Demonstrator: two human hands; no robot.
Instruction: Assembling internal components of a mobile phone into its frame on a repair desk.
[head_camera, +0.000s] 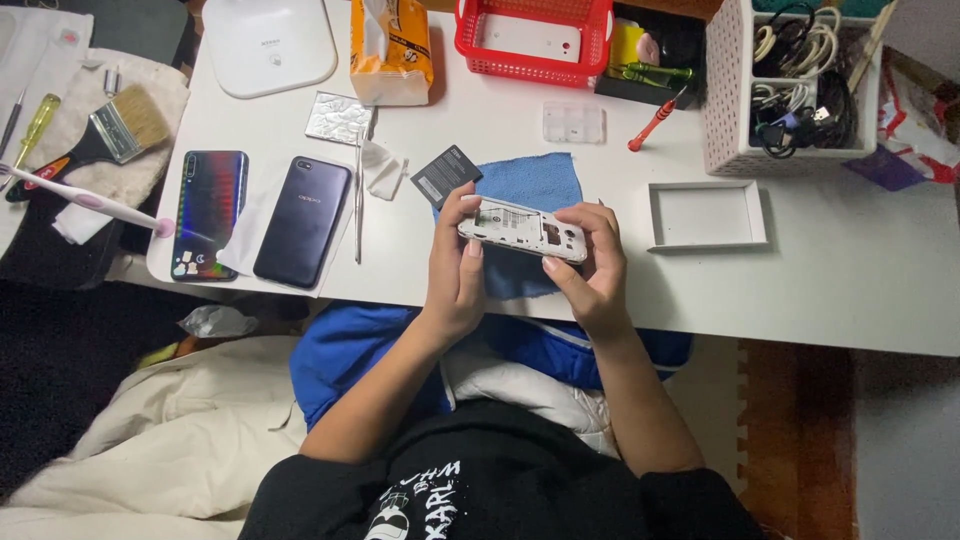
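Note:
Both hands hold a small white phone (522, 229) with its back cover off, its inner parts facing up. My left hand (455, 270) grips the phone's left end, thumb on top. My right hand (592, 265) grips the right end, fingers curled over the far edge. The phone hovers above a blue cloth (535, 185) on the white table (850, 270). A black battery (446, 175) lies on the cloth's left corner, just beyond my left hand.
Two dark phones (209, 214) (302, 221) and metal tweezers (358, 200) lie at left. A shallow white tray (706, 215), a red screwdriver (655, 121), a red basket (533, 38), a tissue pack (391, 45), a cable-filled white crate (790, 85) and a paintbrush (110, 135) surround the work spot.

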